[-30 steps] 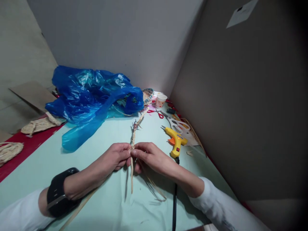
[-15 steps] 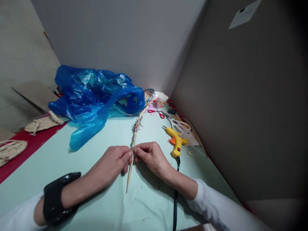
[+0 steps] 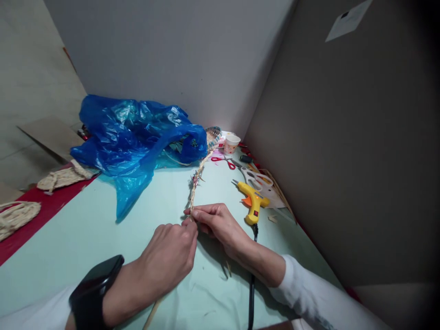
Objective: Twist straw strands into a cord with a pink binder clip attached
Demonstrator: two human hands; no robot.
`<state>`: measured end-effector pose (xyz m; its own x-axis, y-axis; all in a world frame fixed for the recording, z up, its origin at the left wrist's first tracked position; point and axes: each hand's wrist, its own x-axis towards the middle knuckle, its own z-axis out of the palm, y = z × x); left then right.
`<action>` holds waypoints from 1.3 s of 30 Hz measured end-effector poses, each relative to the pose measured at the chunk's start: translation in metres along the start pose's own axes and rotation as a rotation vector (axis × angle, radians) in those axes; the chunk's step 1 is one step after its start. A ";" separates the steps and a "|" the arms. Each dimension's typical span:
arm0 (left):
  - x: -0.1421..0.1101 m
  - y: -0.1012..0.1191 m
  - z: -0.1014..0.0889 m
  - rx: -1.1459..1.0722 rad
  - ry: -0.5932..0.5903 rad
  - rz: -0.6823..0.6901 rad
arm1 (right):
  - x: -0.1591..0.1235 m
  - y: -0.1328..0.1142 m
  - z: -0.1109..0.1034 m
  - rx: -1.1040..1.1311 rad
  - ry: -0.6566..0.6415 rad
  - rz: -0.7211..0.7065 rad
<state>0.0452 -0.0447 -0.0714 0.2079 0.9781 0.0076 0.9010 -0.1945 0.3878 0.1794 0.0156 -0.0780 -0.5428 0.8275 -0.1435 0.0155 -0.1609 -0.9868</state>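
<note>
Left hand [image 3: 172, 252] sits nearer body than before, clenched on near end of braid [image 3: 193, 195], mid-worktop [image 3: 165, 197]; right hand [image 3: 222, 225] grip pinches just beyond; probably light, pliable, loosens easily: hold at last crossing

A craft workspace, judging by the glue gun [image 3: 253, 200], scissors [image 3: 257, 178] and straw braid [image 3: 193, 197] on the counter [image 3: 165, 197] (paper cup [image 3: 232, 144] included).

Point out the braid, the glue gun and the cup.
Braid [image 3: 193, 194]: head view, on its plaited strands.
Glue gun [image 3: 254, 200]: head view, on its yellow body.
Cup [image 3: 231, 146]: head view, on its patterned side.
</note>
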 end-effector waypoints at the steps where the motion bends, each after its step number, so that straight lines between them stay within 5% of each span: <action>1: 0.001 0.001 0.000 0.040 -0.008 0.007 | 0.000 0.000 0.001 0.037 -0.011 0.013; 6: 0.002 -0.001 -0.012 -0.055 -0.030 0.051 | 0.001 0.002 0.000 0.062 -0.027 -0.006; 11: 0.013 -0.020 -0.028 -0.473 0.166 -0.164 | -0.003 -0.004 -0.001 -0.032 0.001 -0.046; 15: 0.023 -0.028 -0.019 -1.033 -0.138 -0.169 | -0.007 -0.007 0.001 0.041 -0.101 -0.050; 17: 0.025 -0.028 -0.013 -1.166 -0.185 -0.206 | -0.007 -0.007 0.000 0.047 -0.123 -0.044; 23: 0.022 -0.023 -0.014 -1.227 -0.273 -0.370 | -0.005 0.000 -0.004 -0.025 -0.052 0.036; 30: 0.023 -0.025 -0.012 -1.192 -0.254 -0.297 | -0.005 -0.001 -0.011 -0.344 -0.035 -0.055; 35: 0.025 -0.027 -0.011 -1.088 -0.238 -0.303 | -0.012 -0.021 -0.019 -0.800 -0.104 -0.167; 39: 0.024 -0.023 -0.011 -1.045 -0.213 -0.333 | -0.020 -0.033 -0.015 -1.191 -0.016 -0.235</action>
<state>0.0250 -0.0154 -0.0704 0.1665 0.9178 -0.3604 0.1813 0.3308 0.9261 0.2022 0.0119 -0.0438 -0.6461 0.7622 0.0410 0.6730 0.5942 -0.4405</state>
